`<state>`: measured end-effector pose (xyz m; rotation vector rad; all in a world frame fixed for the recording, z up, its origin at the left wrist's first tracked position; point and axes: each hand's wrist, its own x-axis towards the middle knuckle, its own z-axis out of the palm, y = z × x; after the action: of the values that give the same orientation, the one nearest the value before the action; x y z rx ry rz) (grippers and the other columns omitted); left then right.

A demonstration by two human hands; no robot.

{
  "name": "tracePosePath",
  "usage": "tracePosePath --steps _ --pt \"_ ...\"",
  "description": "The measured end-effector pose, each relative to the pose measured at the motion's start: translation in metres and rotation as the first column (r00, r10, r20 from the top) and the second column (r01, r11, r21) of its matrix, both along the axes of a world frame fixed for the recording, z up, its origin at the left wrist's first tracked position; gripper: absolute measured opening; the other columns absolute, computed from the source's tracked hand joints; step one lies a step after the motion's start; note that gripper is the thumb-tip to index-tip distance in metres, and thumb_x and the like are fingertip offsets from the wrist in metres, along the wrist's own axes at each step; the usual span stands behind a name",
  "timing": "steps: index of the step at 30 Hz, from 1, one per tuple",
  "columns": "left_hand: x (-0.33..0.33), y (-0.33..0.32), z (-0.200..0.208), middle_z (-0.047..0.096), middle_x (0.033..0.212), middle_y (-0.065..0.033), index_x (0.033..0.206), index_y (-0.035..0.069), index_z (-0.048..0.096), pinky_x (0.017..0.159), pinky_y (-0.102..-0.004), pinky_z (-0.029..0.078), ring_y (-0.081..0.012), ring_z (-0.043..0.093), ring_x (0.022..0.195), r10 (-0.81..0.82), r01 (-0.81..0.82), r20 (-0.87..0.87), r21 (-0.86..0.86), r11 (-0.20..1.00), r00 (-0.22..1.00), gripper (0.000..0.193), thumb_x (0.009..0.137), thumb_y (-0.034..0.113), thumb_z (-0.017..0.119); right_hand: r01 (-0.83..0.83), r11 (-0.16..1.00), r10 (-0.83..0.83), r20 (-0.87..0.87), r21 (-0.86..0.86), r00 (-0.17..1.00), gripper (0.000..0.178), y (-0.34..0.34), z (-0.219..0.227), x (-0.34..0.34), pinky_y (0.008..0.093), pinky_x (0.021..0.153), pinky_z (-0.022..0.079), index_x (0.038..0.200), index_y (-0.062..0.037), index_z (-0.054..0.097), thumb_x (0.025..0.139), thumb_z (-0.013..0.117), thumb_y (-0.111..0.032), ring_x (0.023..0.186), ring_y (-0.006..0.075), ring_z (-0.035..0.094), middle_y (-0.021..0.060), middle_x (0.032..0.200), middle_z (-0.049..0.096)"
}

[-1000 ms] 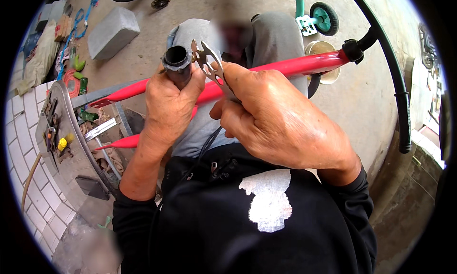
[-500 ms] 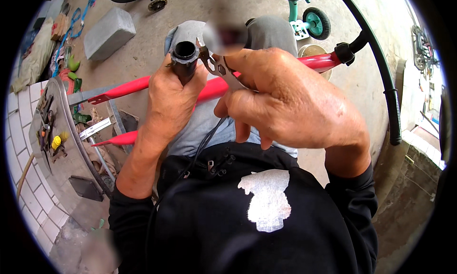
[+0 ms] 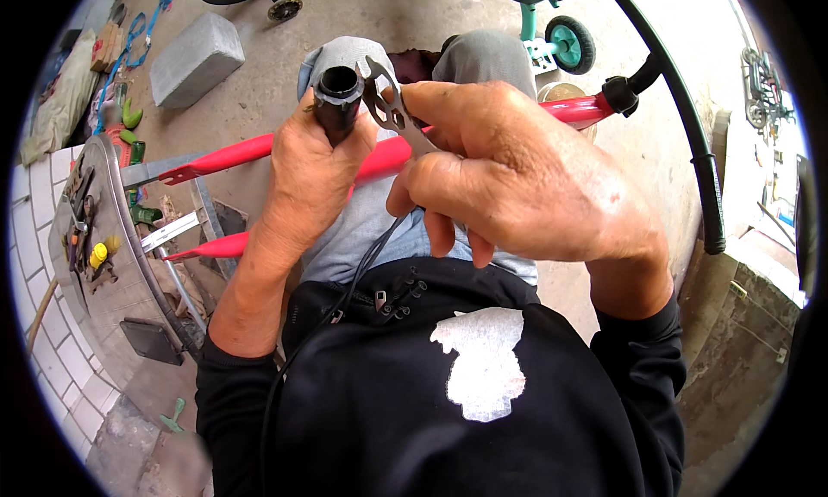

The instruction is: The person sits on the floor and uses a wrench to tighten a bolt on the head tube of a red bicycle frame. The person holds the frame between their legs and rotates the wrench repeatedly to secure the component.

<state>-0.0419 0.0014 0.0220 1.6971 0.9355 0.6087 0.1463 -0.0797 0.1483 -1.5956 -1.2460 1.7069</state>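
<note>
My left hand (image 3: 306, 182) is wrapped round a black tube (image 3: 336, 117), whose round open end faces up and has a notched collar at its rim. A red bike frame (image 3: 388, 159) lies across my thighs, passing behind both hands. Between the thumb and fingers of my right hand (image 3: 526, 178) is a flat metal wrench (image 3: 392, 113) with cut-out holes. Its open jaw points up just right of the tube's collar; whether it touches cannot be told. Thin black cables (image 3: 371, 260) hang below my right fingers.
On the left stands a round metal-topped table (image 3: 129, 307) bearing tools and a yellow item. A grey block (image 3: 198, 61) sits on the floor beyond. A black handlebar (image 3: 690, 126) curves at the right, near a teal-hubbed wheel (image 3: 571, 46).
The wrench's jaw has turned more upright and shifted slightly right of the tube's collar. My left hand keeps its hold on the tube.
</note>
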Motion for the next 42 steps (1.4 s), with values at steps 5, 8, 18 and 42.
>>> tracePosePath --steps 5,8,18,42 --pt "0.002 0.001 0.003 0.068 0.078 -0.0013 0.091 0.002 0.067 0.068 -0.0270 0.050 -0.0070 0.058 0.073 0.020 -0.020 -0.077 0.000 1.000 0.997 0.023 0.099 0.022 0.070 0.073 0.927 -0.139 0.156 0.368 0.978 0.030 -0.021 -0.041 -0.018 0.0281 0.054 0.051 0.120 0.0049 0.057 0.092 0.054 -0.005 0.062 0.0134 0.065 0.0110 0.075 0.067" --pt "0.004 0.000 0.003 0.067 0.078 -0.0011 0.090 0.002 0.067 0.068 -0.0261 0.049 -0.0068 0.058 0.073 0.035 -0.037 -0.051 -0.035 0.999 0.998 0.018 0.098 0.018 0.072 -0.042 0.805 -0.175 0.305 0.592 0.936 0.023 -0.033 -0.069 -0.028 0.0346 0.051 0.045 0.114 0.0049 0.055 0.093 0.054 -0.003 0.056 0.0151 0.059 0.0098 0.065 0.056" --pt "-0.002 -0.004 0.005 0.066 0.086 0.0004 0.098 0.002 0.064 0.073 -0.0250 0.048 -0.0063 0.058 0.079 -0.008 0.006 -0.036 -0.046 0.999 0.999 0.015 0.095 0.013 0.074 0.107 0.791 -0.459 0.467 0.603 0.756 0.016 -0.034 -0.127 -0.072 0.0456 0.050 0.050 0.088 0.0018 0.052 0.089 0.064 -0.008 0.053 0.0371 0.064 0.0196 0.061 0.061" --pt "-0.007 -0.002 0.000 0.068 0.090 -0.0035 0.103 0.001 0.064 0.078 -0.0274 0.053 -0.0106 0.065 0.083 0.013 -0.022 -0.103 -0.085 0.996 0.995 0.012 0.097 0.010 0.069 0.334 0.849 -0.408 0.107 0.409 0.906 0.033 -0.045 -0.062 -0.012 0.0237 0.055 0.049 0.128 0.0056 0.062 0.097 0.067 -0.005 0.060 0.0069 0.060 0.0070 0.074 0.069"
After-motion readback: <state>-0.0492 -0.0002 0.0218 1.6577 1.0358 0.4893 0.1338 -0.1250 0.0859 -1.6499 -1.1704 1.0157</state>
